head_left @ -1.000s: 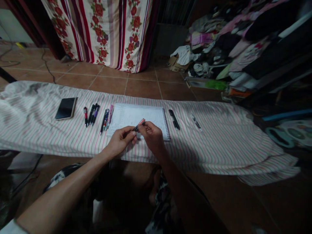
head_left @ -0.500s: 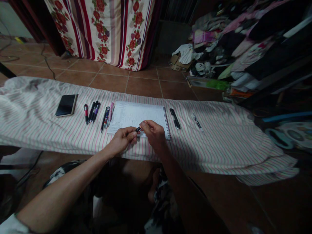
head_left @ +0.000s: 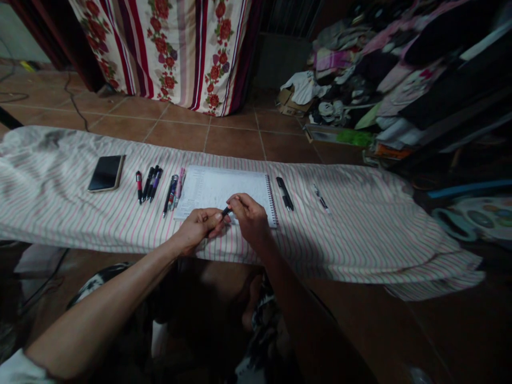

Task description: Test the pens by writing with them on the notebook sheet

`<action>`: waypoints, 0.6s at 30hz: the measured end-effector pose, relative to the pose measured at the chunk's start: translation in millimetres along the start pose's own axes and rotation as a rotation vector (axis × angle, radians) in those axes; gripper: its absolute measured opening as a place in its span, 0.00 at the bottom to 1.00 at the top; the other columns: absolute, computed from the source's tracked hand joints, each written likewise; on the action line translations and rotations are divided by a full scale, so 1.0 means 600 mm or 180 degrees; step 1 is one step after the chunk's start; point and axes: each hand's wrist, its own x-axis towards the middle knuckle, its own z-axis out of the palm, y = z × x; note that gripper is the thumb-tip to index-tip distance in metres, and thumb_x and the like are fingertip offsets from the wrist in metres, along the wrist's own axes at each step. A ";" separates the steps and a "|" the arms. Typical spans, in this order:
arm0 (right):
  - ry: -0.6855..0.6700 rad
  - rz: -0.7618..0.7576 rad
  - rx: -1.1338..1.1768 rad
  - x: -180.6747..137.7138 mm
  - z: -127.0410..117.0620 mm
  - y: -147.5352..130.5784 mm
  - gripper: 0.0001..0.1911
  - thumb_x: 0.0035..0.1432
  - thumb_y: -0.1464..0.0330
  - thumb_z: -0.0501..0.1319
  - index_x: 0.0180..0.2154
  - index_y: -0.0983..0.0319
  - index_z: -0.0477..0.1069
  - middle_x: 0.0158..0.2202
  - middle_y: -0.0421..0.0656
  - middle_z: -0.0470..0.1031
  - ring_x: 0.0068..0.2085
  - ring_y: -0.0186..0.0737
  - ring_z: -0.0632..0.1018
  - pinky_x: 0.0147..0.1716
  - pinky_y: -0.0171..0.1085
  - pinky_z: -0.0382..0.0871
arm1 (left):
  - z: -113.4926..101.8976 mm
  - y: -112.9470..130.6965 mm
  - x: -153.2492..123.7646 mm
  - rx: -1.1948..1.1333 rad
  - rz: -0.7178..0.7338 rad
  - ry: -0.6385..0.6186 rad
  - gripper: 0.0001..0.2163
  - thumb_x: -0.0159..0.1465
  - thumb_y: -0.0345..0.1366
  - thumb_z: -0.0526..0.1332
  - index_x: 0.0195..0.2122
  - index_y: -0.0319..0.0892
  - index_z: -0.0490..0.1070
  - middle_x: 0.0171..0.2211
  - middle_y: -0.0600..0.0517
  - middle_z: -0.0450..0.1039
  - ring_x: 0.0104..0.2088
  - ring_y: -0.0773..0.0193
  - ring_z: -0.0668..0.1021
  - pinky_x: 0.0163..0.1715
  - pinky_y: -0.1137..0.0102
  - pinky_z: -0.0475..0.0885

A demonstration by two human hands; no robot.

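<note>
Over the near edge of a spiral notebook (head_left: 224, 184), my two hands meet around a small dark pen part (head_left: 226, 212). My left hand (head_left: 202, 224) is closed on its lower end, between thumb and fingers. At the upper end, the fingertips of my right hand (head_left: 248, 214) pinch it; what lies inside them is hidden. Written or printed text covers the notebook's open page. Several pens (head_left: 171, 193) lie along its left edge. Black pens (head_left: 285, 194) rest to the right of the spiral, and a thin clear-and-dark pen piece (head_left: 321, 199) lies farther right.
A striped cloth (head_left: 360, 229) covers the long, low surface. On its left lie a phone (head_left: 106, 173) and another group of pens (head_left: 152, 183). Beyond are a tiled floor (head_left: 232, 136), a floral curtain (head_left: 180, 53) and a heap of clothes (head_left: 340, 64).
My hands stay together on the dark pen part, with the right fingers slightly shifted and more of the part showing. The whole view has moved a little; the laid-out pens are unchanged.
</note>
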 end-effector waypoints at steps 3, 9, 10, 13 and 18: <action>-0.0140 0.0065 0.0076 0.000 -0.001 0.007 0.12 0.58 0.62 0.52 0.33 0.61 0.70 0.29 0.40 0.72 0.31 0.35 0.74 0.33 0.33 0.66 | -0.004 0.000 0.000 0.0068 -0.0116 -0.0019 0.15 0.56 0.45 0.60 0.29 0.35 0.70 0.15 0.57 0.59 0.16 0.74 0.59 0.17 0.75 0.49; -0.0209 0.0075 -0.0020 0.002 -0.002 0.014 0.11 0.57 0.65 0.52 0.35 0.61 0.71 0.32 0.42 0.74 0.33 0.35 0.75 0.32 0.33 0.68 | -0.009 -0.006 0.003 0.0104 -0.0215 -0.0042 0.15 0.55 0.46 0.61 0.29 0.36 0.70 0.17 0.54 0.65 0.17 0.71 0.65 0.19 0.74 0.59; -0.0241 0.0083 -0.0011 0.002 -0.002 0.014 0.11 0.57 0.65 0.52 0.36 0.61 0.71 0.31 0.41 0.74 0.33 0.35 0.75 0.32 0.33 0.68 | -0.010 -0.007 0.003 0.0111 -0.0223 -0.0068 0.15 0.55 0.46 0.60 0.29 0.36 0.69 0.17 0.55 0.65 0.17 0.71 0.65 0.20 0.74 0.59; -0.0249 0.0107 0.0026 0.005 -0.002 0.015 0.13 0.57 0.64 0.52 0.39 0.61 0.70 0.31 0.42 0.75 0.32 0.35 0.75 0.30 0.33 0.68 | -0.011 -0.011 0.005 0.0229 -0.0090 -0.0028 0.15 0.57 0.46 0.58 0.30 0.36 0.69 0.17 0.56 0.64 0.18 0.71 0.65 0.20 0.74 0.60; 0.0289 0.0244 -0.0112 0.008 0.000 0.014 0.12 0.52 0.59 0.58 0.33 0.61 0.70 0.30 0.41 0.77 0.31 0.36 0.77 0.33 0.34 0.69 | -0.011 -0.017 0.007 0.0943 0.0325 0.0420 0.12 0.59 0.43 0.55 0.33 0.37 0.68 0.18 0.56 0.65 0.20 0.71 0.66 0.23 0.74 0.61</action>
